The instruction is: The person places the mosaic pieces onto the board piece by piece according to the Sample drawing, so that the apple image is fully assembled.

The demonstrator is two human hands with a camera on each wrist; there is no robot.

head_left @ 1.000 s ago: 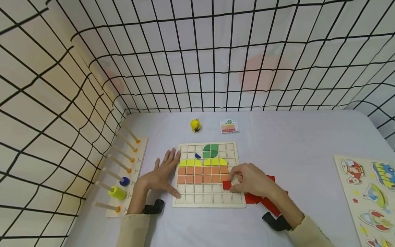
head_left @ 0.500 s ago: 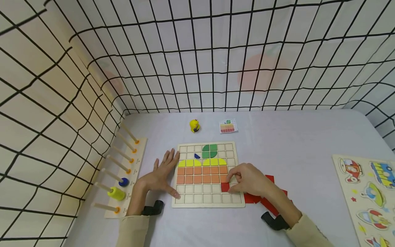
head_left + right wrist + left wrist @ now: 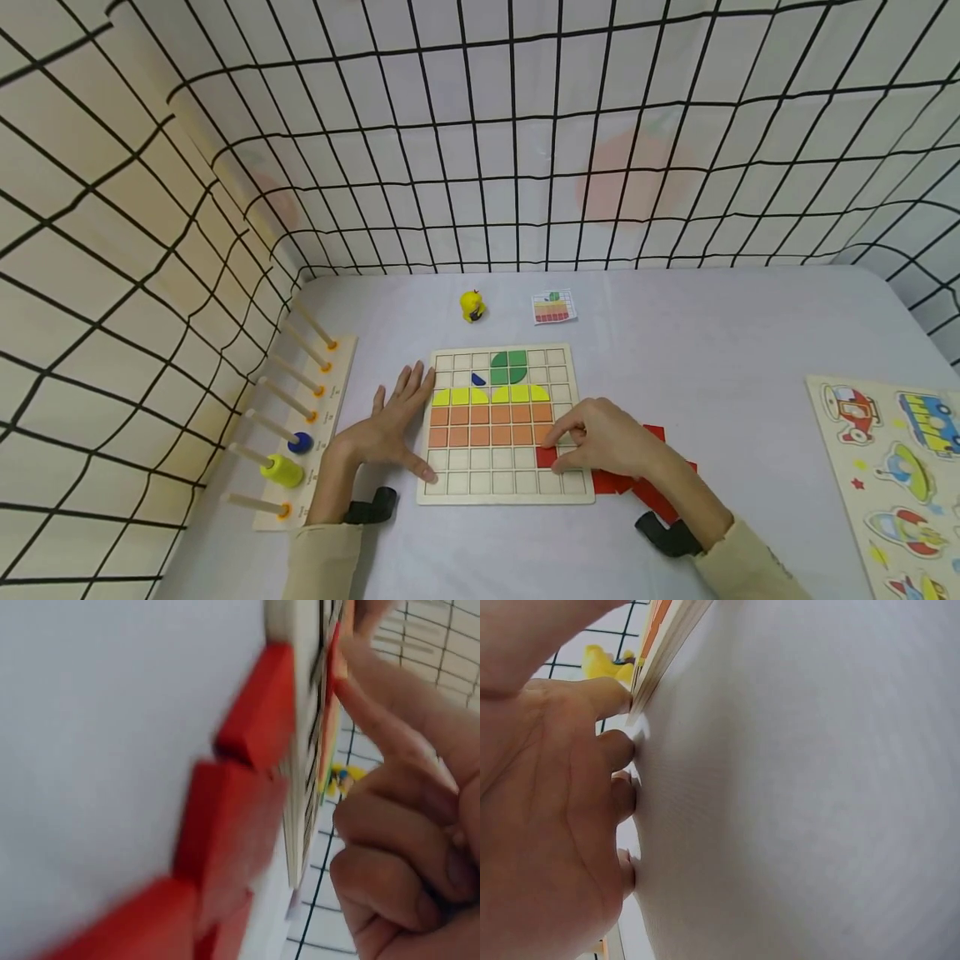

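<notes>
The right hand [image 3: 603, 437] is apparently pinching a tile [image 3: 544, 457], likely light and stiff, by edges; spread left hand [image 3: 382, 428] is touching the board [image 3: 501, 482].

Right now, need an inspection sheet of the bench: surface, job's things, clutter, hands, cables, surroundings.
Surface: white tabletop.
Job's things: grid board bearing green tiles, blue tile, yellow tiles and orange tiles; red tile in the row below the orange, seating unclear; loose red pieces by the board's right edge, partly hidden.
Clutter: peg rack left; picture board right; yellow figure and printed card behind the grid board.
Hands: left hand spread at the board's left edge; right hand pinching the red tile.
Cables: nothing seen.
Surroundings: black mesh behind and at both sides.
</notes>
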